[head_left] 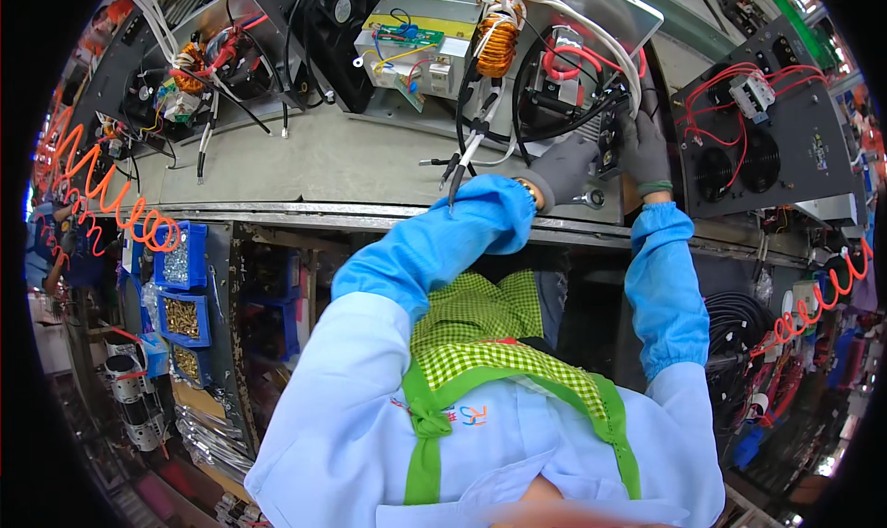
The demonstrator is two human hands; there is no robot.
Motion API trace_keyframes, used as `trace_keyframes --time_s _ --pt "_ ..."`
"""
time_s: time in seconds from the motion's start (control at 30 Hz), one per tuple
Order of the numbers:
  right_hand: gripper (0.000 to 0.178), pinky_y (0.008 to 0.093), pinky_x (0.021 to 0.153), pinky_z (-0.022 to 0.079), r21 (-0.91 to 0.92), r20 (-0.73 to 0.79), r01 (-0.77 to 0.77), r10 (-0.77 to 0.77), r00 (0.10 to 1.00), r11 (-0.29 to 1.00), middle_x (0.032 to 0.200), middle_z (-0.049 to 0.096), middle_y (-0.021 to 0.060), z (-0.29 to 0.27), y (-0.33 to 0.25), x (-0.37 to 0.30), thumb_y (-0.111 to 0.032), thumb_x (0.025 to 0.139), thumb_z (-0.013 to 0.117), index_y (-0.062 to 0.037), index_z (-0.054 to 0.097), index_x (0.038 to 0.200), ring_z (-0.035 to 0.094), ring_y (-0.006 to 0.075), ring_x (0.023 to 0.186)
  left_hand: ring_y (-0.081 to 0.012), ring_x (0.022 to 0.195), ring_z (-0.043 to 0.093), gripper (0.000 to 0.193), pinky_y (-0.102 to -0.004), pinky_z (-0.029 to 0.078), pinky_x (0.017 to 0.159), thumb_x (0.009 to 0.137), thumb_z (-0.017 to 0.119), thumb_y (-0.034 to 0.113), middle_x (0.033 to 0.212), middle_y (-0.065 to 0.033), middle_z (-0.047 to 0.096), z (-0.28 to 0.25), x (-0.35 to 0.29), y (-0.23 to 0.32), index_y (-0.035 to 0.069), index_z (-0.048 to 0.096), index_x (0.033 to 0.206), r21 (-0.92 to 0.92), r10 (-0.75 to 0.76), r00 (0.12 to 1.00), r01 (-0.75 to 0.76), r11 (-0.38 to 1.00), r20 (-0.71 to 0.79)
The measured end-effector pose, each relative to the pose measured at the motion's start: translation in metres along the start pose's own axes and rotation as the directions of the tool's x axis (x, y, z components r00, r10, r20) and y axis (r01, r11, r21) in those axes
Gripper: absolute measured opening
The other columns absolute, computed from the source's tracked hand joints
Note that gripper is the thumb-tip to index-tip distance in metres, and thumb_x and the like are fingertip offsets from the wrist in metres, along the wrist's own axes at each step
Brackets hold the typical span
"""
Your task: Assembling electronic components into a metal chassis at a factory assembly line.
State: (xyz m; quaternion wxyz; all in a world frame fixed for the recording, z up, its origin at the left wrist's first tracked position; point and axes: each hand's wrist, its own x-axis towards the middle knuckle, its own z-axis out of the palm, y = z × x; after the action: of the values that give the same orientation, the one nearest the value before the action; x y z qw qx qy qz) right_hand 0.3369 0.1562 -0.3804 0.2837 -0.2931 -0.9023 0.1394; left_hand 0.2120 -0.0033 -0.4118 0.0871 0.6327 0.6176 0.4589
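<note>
My left hand [562, 169], in a grey glove, reaches into the near side of an open metal chassis [407, 112]. Its fingers are bent in, and what they grip is hidden. Just to the right, my right hand [646, 151], also gloved in grey, is closed at the edge of a small black panel [609, 142] that stands between both hands. Black and white cables arch above them. A copper-wound coil [497, 46] and a red-wired round part [565, 59] sit inside the chassis. Close to my left wrist, a ratchet wrench [589, 198] lies at the bench edge.
A second wired chassis [199, 71] stands at the left, and a dark panel with fans [762, 126] at the right. Orange coiled hoses [139, 218] hang at the left. Blue bins [183, 317] of screws and brass fittings are mounted below the bench [323, 163].
</note>
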Motion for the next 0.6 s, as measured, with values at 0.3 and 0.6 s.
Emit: trace_keyframes --time_s 0.3,0.6 --pt "0.03 0.0444 0.08 0.046 -0.021 0.092 0.16 -0.157 0.983 0.987 0.097 0.061 0.0234 0.001 0.012 0.02 -0.026 0.095 0.05 -0.0004 0.058 0.107 0.057 0.0411 0.094 -0.0382 0.094 0.062 0.031 -0.0463 0.048 0.084 0.086 0.052 0.025 0.103 -0.0224 0.064 0.061 0.04 -0.034 0.011 0.065 0.111 0.022 -0.577 0.816 0.577 0.816 -0.005" --pt "0.031 0.0446 0.077 0.047 0.039 0.141 0.216 -0.219 0.966 0.976 0.097 0.062 0.0234 -0.006 0.025 0.019 -0.022 0.092 0.055 0.0003 0.056 0.114 0.059 0.041 0.091 -0.0391 0.106 0.057 0.03 -0.0449 0.044 0.091 0.089 0.055 0.032 0.109 -0.0189 0.063 0.082 0.055 -0.038 0.011 0.064 0.109 -0.15 -0.594 0.803 0.581 0.8 -0.058"
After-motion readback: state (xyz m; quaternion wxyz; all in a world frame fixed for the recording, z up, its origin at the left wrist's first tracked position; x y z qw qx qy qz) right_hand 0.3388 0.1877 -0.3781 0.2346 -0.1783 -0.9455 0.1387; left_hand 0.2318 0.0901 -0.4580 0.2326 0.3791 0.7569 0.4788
